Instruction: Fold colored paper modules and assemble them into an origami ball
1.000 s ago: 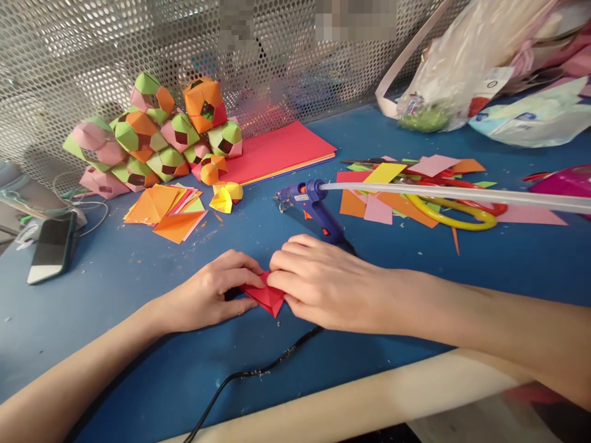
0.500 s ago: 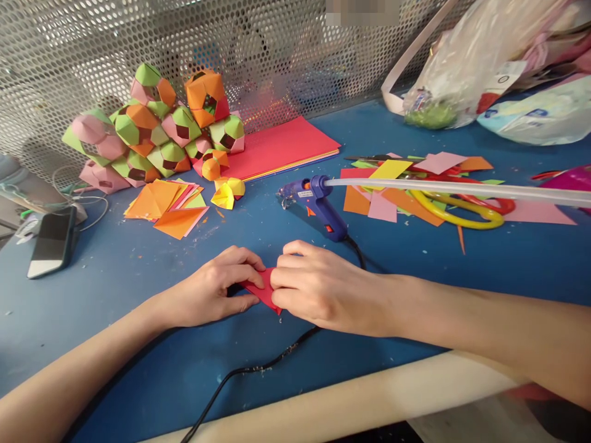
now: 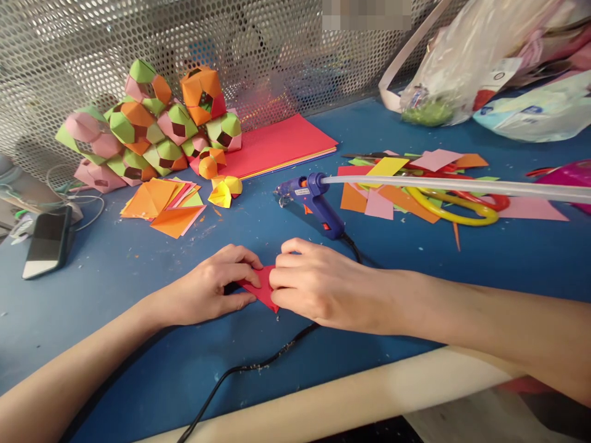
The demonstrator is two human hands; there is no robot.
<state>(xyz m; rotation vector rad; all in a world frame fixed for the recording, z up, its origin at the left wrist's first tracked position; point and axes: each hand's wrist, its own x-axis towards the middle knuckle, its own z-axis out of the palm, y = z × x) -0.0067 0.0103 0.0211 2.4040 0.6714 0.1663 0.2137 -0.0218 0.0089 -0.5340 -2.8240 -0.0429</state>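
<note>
A small folded red paper piece lies on the blue table near the front edge. My left hand pinches its left side with curled fingers. My right hand presses on its right side, fingers closed over it, so most of the paper is hidden. A blue glue gun lies just behind my right hand, a long clear glue stick jutting from it to the right.
Folded green, orange and pink paper modules are piled at the back left beside a red paper stack. Orange squares, a phone, paper scraps with scissors, plastic bags. The gun's black cord runs to the front edge.
My right hand has slid a little further over the red paper, covering more of it. Both hands stay on the paper; the view shifted slightly.
</note>
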